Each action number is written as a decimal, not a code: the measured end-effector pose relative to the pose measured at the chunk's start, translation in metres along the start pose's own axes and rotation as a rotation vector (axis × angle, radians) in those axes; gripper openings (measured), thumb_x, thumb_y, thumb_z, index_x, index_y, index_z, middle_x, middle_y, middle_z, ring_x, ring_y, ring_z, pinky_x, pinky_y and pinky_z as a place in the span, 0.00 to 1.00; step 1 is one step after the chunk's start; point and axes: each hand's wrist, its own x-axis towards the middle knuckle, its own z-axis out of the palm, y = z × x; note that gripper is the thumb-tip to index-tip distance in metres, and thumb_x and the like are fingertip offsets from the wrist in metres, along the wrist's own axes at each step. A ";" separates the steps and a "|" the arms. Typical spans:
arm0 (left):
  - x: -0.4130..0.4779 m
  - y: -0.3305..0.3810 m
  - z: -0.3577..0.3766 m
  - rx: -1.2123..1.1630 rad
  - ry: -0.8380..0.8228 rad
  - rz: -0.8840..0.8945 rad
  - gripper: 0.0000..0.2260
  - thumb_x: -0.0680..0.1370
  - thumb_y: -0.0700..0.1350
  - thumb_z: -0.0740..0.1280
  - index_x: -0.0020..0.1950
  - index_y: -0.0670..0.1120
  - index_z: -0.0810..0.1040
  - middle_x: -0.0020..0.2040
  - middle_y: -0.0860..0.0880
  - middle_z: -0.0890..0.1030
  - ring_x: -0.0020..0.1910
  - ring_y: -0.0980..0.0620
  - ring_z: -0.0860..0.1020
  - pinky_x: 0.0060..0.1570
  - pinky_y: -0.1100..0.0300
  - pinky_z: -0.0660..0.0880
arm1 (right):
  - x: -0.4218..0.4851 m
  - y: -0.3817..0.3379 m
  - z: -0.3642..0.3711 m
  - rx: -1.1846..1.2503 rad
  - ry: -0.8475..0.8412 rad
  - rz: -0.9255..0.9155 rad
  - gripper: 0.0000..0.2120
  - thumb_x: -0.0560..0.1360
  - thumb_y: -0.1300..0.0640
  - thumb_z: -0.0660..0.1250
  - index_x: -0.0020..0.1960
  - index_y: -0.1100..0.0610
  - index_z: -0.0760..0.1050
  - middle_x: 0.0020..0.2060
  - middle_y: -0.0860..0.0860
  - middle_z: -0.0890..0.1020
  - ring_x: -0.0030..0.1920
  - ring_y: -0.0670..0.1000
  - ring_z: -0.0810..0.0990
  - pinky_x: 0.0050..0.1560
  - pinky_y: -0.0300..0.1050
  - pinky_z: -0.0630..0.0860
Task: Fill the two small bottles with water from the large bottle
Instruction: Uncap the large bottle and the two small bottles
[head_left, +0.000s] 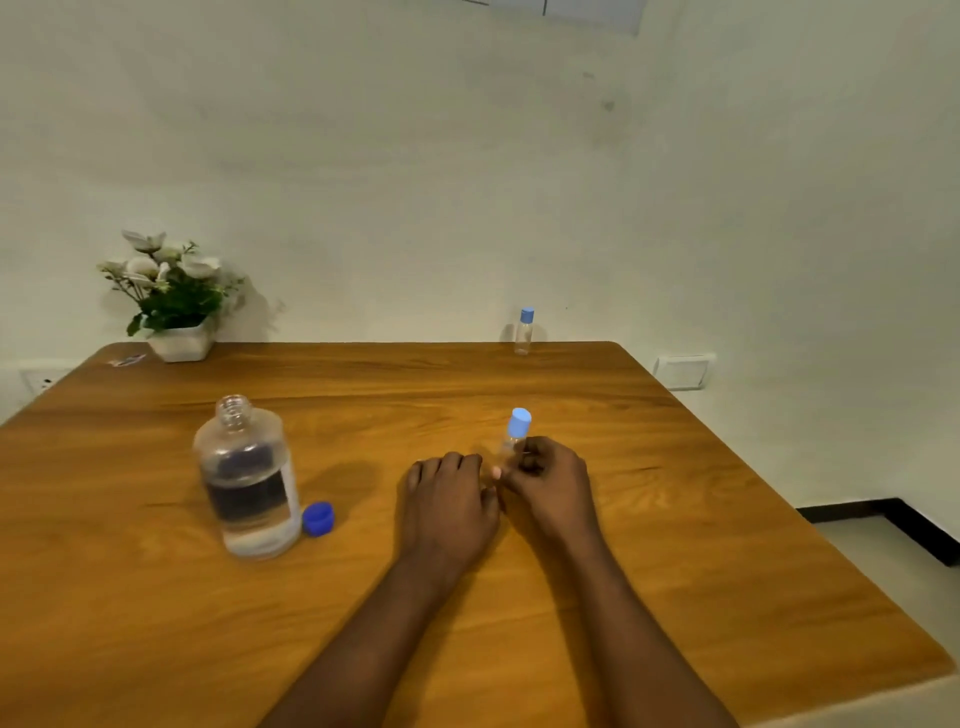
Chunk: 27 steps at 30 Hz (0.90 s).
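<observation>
The large clear bottle (247, 480) stands uncapped at the left of the wooden table (675, 519), partly full of water, with a dark label. Its dark blue cap (318, 518) lies just to its right. A small clear bottle (514, 436) with a light blue cap stands mid-table, and my right hand (545, 483) is closed around its lower part. My left hand (447, 499) rests beside it with fingers curled, touching the right hand; whether it touches the bottle is hidden. A second small capped bottle (524, 331) stands alone at the table's far edge.
A white pot of artificial flowers (174, 296) sits at the far left corner by the wall. A small coloured scrap (126, 359) lies near it. The table's right edge drops to the floor; a wall switch (683, 371) is beyond it.
</observation>
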 end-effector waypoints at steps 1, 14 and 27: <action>-0.009 -0.006 -0.008 -0.003 0.015 -0.004 0.16 0.79 0.54 0.58 0.64 0.52 0.72 0.61 0.51 0.77 0.62 0.48 0.72 0.65 0.53 0.63 | -0.009 -0.011 0.005 0.021 -0.024 -0.009 0.09 0.66 0.56 0.77 0.44 0.52 0.81 0.39 0.46 0.85 0.40 0.41 0.83 0.45 0.45 0.80; -0.024 -0.019 -0.018 -0.153 0.054 0.023 0.16 0.79 0.50 0.62 0.67 0.54 0.72 0.61 0.56 0.79 0.62 0.54 0.74 0.72 0.53 0.55 | -0.026 -0.017 0.008 0.187 -0.189 0.021 0.10 0.66 0.55 0.78 0.45 0.57 0.83 0.38 0.52 0.87 0.40 0.52 0.86 0.48 0.57 0.81; -0.016 -0.030 -0.011 -0.486 0.137 -0.017 0.18 0.77 0.42 0.69 0.67 0.51 0.75 0.59 0.53 0.76 0.55 0.52 0.76 0.55 0.56 0.74 | -0.002 -0.007 -0.011 0.273 -0.077 0.076 0.12 0.78 0.53 0.68 0.47 0.62 0.83 0.30 0.51 0.81 0.29 0.43 0.77 0.31 0.36 0.73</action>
